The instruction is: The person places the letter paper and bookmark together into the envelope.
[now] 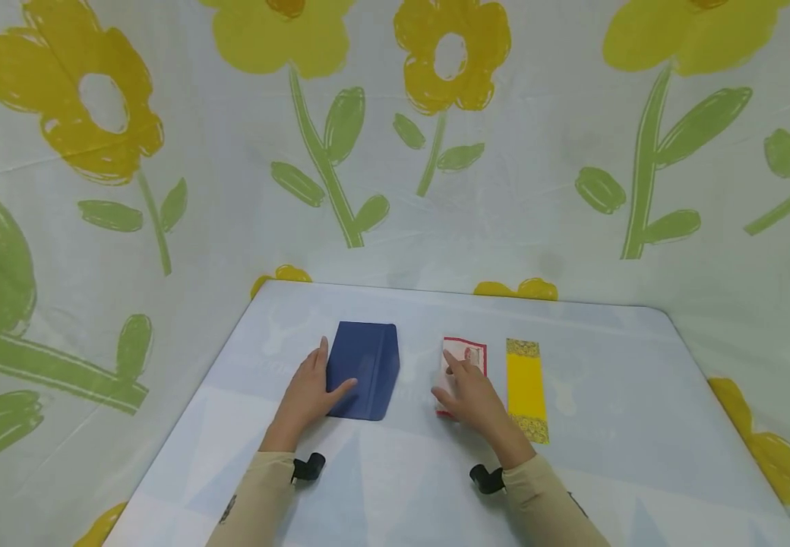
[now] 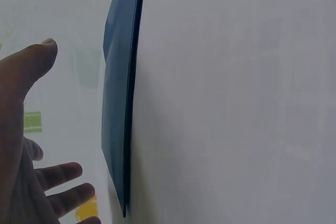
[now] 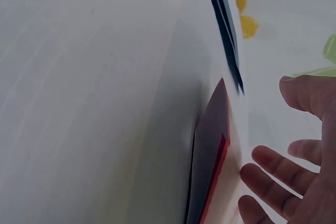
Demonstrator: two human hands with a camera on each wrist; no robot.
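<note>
A flower-print backdrop (image 1: 518, 152) rises behind a pale table (image 1: 607, 425), over which a person in beige sleeves (image 1: 261, 497) extends both arms. A dark-blue folder (image 1: 357, 365) lies toward the surface's far edge, left of centre; the left hand (image 1: 308, 391), thumb spread and fingers extended, is at its left side, gripping nothing. The right hand (image 1: 473, 399), loosely spread and likewise without a hold, hovers over a red-bordered white paper (image 1: 472, 357) midway between the surface's side edges. A gold-ended yellow strip (image 1: 526, 389) lies nearer the right edge.
</note>
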